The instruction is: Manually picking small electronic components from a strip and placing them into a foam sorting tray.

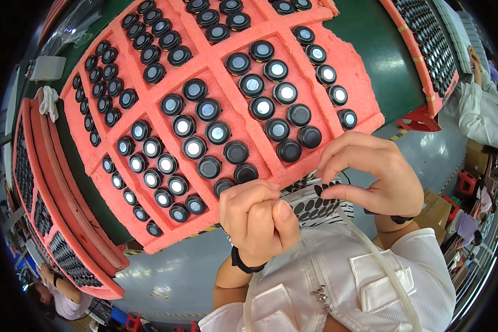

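Observation:
My left hand [254, 221] is closed on the edge of a sheet of black round stickers [310, 209], in front of my chest. My right hand [373, 174] curls at the sheet's right end, thumb and fingertips bent together around a small black round sticker [318, 190]. Just beyond my hands lies a pink foam tray [271, 145] with rows of black round parts. Many parts show a bright silver centre, like this part [217, 132]. Several near my hands have plain black tops, like this part [289, 150].
The tray rests on a green work surface [365, 44]. More loaded foam trays stand at the left [102, 282] and far right [420, 50]. A white cloth [48, 102] lies at the left edge. Other people work at the lower left and far right. Cardboard boxes [431, 213] stand at right.

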Demonstrator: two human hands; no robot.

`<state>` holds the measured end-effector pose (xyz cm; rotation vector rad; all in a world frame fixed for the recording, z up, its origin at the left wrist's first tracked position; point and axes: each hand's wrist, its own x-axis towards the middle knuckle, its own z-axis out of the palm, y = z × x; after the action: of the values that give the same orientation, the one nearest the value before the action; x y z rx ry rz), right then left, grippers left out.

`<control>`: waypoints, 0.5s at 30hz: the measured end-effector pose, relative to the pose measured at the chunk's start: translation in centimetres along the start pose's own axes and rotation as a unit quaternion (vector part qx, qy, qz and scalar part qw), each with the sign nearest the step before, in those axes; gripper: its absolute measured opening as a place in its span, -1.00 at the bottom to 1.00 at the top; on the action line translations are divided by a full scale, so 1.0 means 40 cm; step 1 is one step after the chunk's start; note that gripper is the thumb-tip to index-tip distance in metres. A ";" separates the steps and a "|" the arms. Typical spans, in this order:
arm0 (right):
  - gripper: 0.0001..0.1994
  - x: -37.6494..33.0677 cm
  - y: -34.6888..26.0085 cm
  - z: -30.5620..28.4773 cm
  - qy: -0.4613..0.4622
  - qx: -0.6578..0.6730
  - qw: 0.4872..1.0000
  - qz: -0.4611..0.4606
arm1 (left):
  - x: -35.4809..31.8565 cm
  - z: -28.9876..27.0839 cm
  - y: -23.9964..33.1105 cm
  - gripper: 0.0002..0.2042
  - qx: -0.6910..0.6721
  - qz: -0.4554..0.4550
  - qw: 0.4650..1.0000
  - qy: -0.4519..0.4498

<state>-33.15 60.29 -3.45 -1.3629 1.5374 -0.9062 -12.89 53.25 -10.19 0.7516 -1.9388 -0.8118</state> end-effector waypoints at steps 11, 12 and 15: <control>-0.77 0.023 0.021 0.001 -0.039 0.043 0.997 0.040 | -0.019 0.000 -0.013 -0.73 0.005 0.090 0.996 -0.003; -0.77 0.025 0.028 -0.001 -0.048 0.050 0.997 0.042 | -0.021 0.000 -0.013 -0.73 0.005 0.090 0.996 -0.004; -0.77 0.025 0.035 -0.009 -0.056 0.055 0.996 0.043 | -0.023 0.000 -0.014 -0.82 0.022 0.057 0.998 -0.011</control>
<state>-34.01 59.49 -4.75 -1.2376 1.4288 -0.8353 -12.41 53.61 -11.07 0.6556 -2.0048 -0.7123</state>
